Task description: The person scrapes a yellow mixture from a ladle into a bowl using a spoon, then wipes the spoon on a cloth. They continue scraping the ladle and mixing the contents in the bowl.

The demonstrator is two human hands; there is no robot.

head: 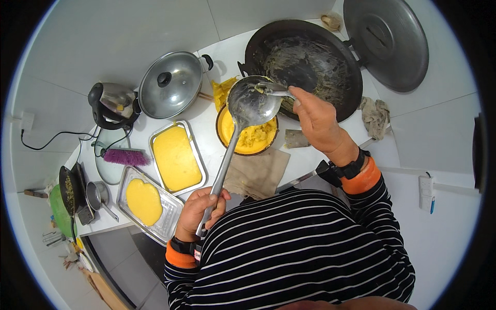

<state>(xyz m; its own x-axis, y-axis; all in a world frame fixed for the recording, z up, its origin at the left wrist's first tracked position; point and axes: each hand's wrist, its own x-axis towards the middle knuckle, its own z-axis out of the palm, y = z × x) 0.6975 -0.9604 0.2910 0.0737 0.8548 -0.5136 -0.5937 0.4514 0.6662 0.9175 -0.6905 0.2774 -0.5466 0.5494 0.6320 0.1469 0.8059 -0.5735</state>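
Note:
My left hand (203,209) grips the handle of a large metal ladle (224,166), whose bowl hangs over a brown-rimmed bowl (276,136). In that bowl sits a thick yellow mash (257,137), lumpy on top. Between the fingers of my right hand (316,116) is a metal spoon (273,88), its tip inside the ladle's bowl. Yellowish residue clings to both utensils. Under the ladle, part of the mash is hidden. A folded beige cloth (259,170) lies in front of the bowl.
Behind is a large residue-smeared wok (306,69), its dark lid (387,42) leaning on the wall. To the left are two metal trays of yellow mixture (176,159) (143,201), a lidded pan (170,85), an electric kettle (114,104) and a purple brush (124,156).

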